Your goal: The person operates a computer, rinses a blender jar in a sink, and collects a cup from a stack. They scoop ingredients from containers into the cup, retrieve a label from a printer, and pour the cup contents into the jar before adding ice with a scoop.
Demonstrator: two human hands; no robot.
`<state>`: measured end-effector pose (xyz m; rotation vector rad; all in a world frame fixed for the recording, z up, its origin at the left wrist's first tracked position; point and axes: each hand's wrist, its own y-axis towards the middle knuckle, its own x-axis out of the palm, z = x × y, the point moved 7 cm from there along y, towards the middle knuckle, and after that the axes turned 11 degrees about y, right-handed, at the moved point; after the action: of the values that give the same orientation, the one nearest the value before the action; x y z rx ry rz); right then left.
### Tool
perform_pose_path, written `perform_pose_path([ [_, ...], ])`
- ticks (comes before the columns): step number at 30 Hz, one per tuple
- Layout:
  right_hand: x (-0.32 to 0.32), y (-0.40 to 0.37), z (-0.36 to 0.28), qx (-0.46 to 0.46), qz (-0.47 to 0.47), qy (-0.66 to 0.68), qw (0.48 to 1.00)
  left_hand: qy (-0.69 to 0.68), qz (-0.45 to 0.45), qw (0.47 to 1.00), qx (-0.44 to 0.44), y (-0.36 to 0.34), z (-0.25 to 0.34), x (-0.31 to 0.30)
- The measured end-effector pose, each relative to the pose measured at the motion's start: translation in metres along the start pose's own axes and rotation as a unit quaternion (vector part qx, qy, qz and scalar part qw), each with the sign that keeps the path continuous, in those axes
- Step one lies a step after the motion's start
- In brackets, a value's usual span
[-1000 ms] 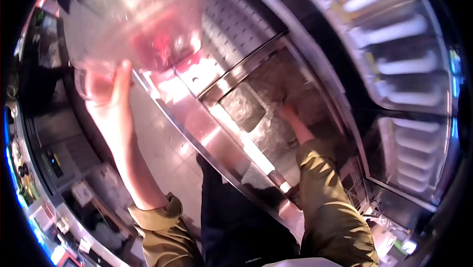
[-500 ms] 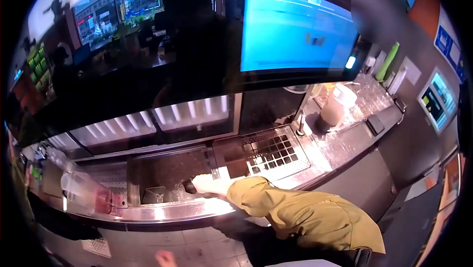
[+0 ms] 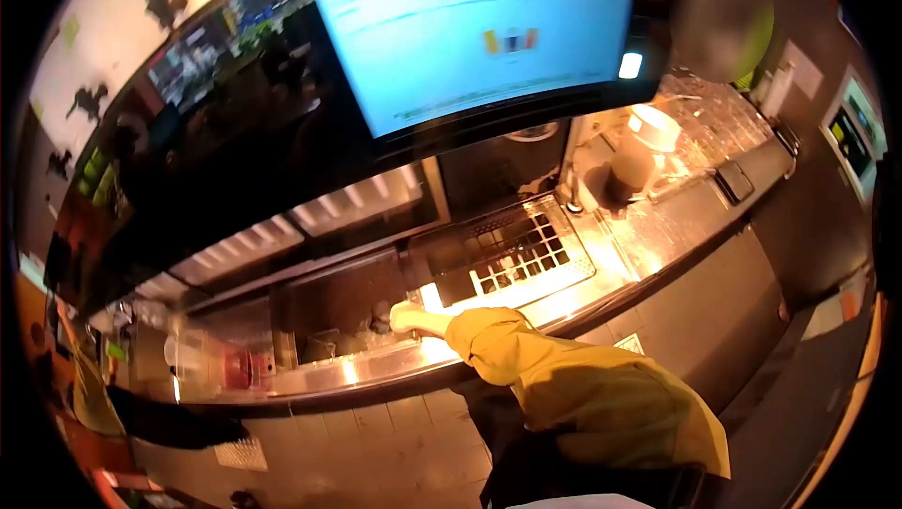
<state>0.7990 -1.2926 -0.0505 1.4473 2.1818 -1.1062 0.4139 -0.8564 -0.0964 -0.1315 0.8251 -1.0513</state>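
My right hand [image 3: 407,316], in a mustard-yellow sleeve [image 3: 573,377], reaches over the near right corner of a sunken steel basin [image 3: 343,297]. Its fingers look closed on a small dark thing [image 3: 381,318] whose kind I cannot make out. Clear, shiny pieces or a clear container [image 3: 321,344] lie low in the basin, left of that hand. Just right of the hand is a drip tray with a square grid [image 3: 526,260]. My left hand is out of view.
A clear plastic container with red in its lower part [image 3: 235,368] stands left of the basin. A white-topped jug [image 3: 648,133] is on the right counter [image 3: 681,208]. A lit screen [image 3: 489,48] hangs above. At far left is a yellowish garment [image 3: 92,373], possibly another person's.
The camera view has tilted and shifted, and the light looks warmer. The hand at the bottom edge has left view. My right hand stays at the basin, slightly higher in the picture.
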Motion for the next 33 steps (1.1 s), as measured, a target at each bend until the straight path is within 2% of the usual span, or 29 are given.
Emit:
perform_pose_path([
  [1,0.001,0.003,0.001,0.043,-0.024,0.003,0.999,-0.029,0.022,0.999,0.033,0.002,0.011,-0.022],
  [2,0.019,0.031,0.007,-0.009,-0.034,-0.064,0.997,-0.055,0.051,0.993,0.086,0.007,0.034,-0.042],
  [3,0.043,0.067,0.013,-0.072,-0.054,-0.133,0.987,-0.064,0.087,0.986,0.129,-0.006,0.085,-0.047],
  [4,0.066,0.099,0.036,-0.069,-0.071,-0.147,0.984,0.016,0.181,0.964,0.195,-0.013,0.144,-0.044],
  [5,0.068,0.103,0.043,-0.052,-0.079,-0.149,0.984,-0.016,0.175,0.971,0.16,-0.011,0.189,-0.039],
  [6,0.073,0.115,0.051,-0.041,-0.084,-0.16,0.983,-0.055,0.22,0.958,0.174,0.008,0.212,-0.037],
  [8,0.079,0.144,0.064,-0.024,-0.083,-0.183,0.979,-0.08,0.265,0.94,0.2,0.061,0.247,-0.042],
  [11,0.089,0.194,0.081,-0.001,-0.075,-0.229,0.97,-0.029,0.4,0.894,0.2,0.113,0.293,-0.056],
  [13,0.101,0.229,0.092,0.007,-0.067,-0.254,0.965,-0.053,0.41,0.888,0.204,0.136,0.317,-0.053],
  [14,0.11,0.245,0.097,0.01,-0.06,-0.263,0.963,-0.04,0.412,0.893,0.173,0.149,0.321,-0.05],
  [17,0.139,0.295,0.11,0.007,-0.031,-0.28,0.96,-0.038,0.473,0.862,0.18,0.172,0.326,-0.047],
  [20,0.178,0.347,0.118,-0.027,0.01,-0.284,0.958,-0.168,0.475,0.838,0.209,0.2,0.306,-0.054],
  [21,0.191,0.361,0.118,-0.044,0.028,-0.284,0.957,-0.192,0.488,0.83,0.188,0.204,0.302,-0.056],
  [22,0.201,0.373,0.115,-0.085,0.054,-0.278,0.955,-0.179,0.494,0.827,0.199,0.212,0.29,-0.06],
  [23,0.211,0.385,0.118,-0.13,0.079,-0.276,0.949,-0.076,0.545,0.822,0.145,0.209,0.285,-0.065],
  [25,0.222,0.394,0.129,-0.216,0.117,-0.259,0.934,-0.201,0.499,0.812,0.227,0.211,0.294,-0.059],
  [27,0.222,0.39,0.133,-0.252,0.111,-0.213,0.937,-0.219,0.504,0.804,0.229,0.214,0.289,-0.061],
  [28,0.222,0.385,0.131,-0.192,0.063,-0.14,0.969,-0.201,0.505,0.803,0.245,0.214,0.288,-0.061],
  [30,0.223,0.364,0.117,-0.06,-0.016,0.005,0.998,-0.181,0.511,0.807,0.233,0.212,0.288,-0.06],
  [33,0.226,0.335,0.095,-0.034,-0.065,0.17,0.983,-0.166,0.499,0.823,0.215,0.213,0.284,-0.061],
])
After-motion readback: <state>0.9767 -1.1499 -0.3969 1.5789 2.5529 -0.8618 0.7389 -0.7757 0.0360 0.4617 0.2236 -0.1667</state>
